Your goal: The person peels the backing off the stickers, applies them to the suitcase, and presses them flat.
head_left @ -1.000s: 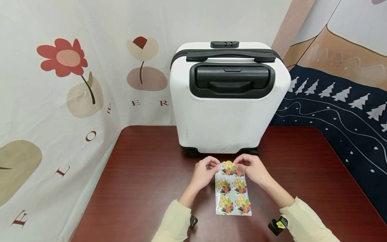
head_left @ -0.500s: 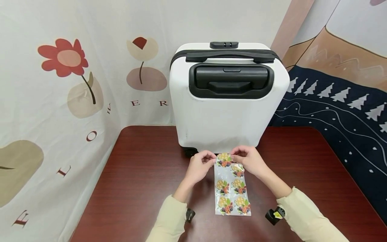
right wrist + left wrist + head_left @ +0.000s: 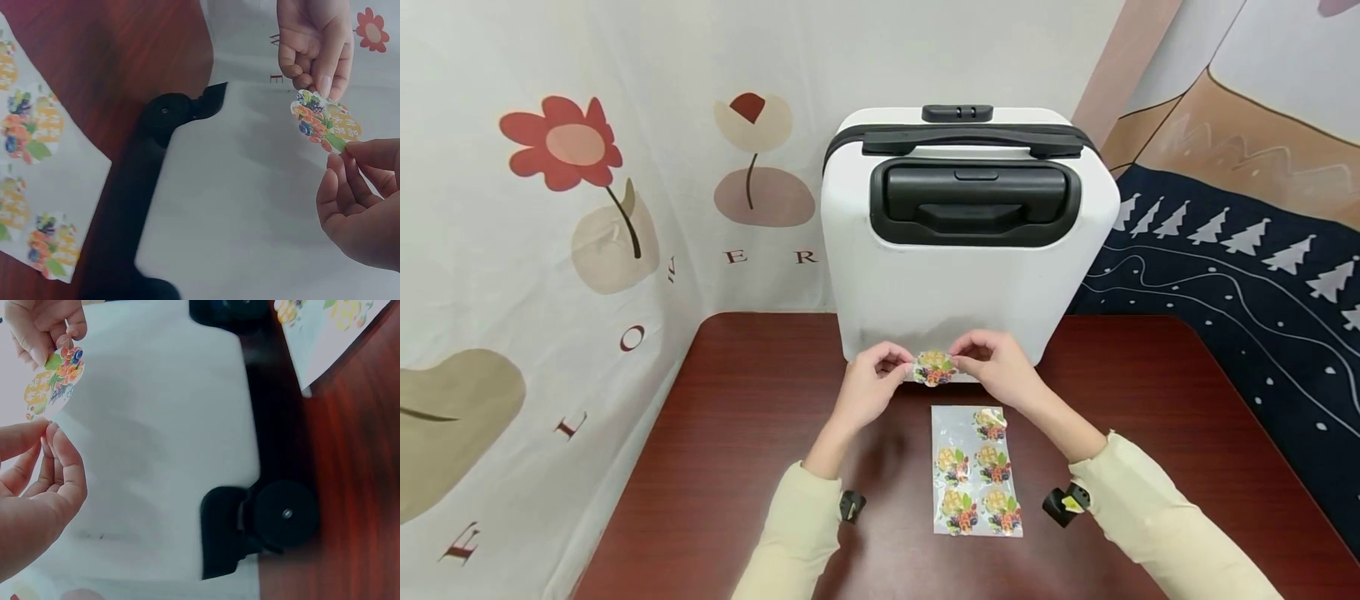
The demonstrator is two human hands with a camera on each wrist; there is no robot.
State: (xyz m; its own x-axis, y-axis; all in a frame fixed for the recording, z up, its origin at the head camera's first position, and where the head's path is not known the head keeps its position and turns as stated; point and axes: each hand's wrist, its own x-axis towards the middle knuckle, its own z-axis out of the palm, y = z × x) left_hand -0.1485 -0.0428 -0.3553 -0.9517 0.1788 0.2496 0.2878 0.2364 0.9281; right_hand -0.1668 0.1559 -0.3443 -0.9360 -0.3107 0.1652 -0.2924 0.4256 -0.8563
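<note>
A fruit-patterned sticker (image 3: 934, 368) is stretched between both hands, in front of the lower face of a white suitcase (image 3: 951, 292). My left hand (image 3: 868, 383) pinches its left edge between thumb and fingertips. At its right edge my right hand (image 3: 996, 367) pinches it the same way. Both wrist views show the sticker (image 3: 56, 381) (image 3: 325, 122) held apart from the suitcase surface. Below the hands, a sticker sheet (image 3: 951, 421) lies flat on the table, with several similar fruit stickers on it and a bare spot at its upper left.
The suitcase stands upright at the back of the dark red-brown table (image 3: 760, 433), a black wheel (image 3: 284, 515) at its lower corner. Behind it hangs a printed cloth (image 3: 700, 275) with flowers and letters. A navy cloth with white trees (image 3: 1225, 258) runs along the right.
The sticker has come off the upper left of the sheet. Both hands have carried it up and left towards the suitcase, while the sheet stays on the table.
</note>
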